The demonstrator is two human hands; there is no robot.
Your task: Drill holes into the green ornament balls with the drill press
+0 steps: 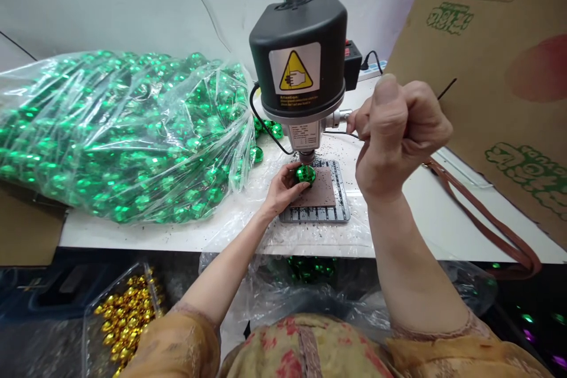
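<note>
A shiny green faceted ball is pinched between the thumb and fingers of my left hand. It sits right under the chuck of a small bench drill press; whether a bit touches the ball is hidden. Beneath it lies a brown square pad on the slotted metal base, strewn with dark bits. My right hand is raised at the machine's right side, its fingers closed around the feed lever, most of which the fist hides.
A clear plastic bag packed with green faceted balls fills the table's left. Several loose green balls lie by its mouth. At right stand a cardboard box and a brown strap. Below left, a clear tray holds gold balls.
</note>
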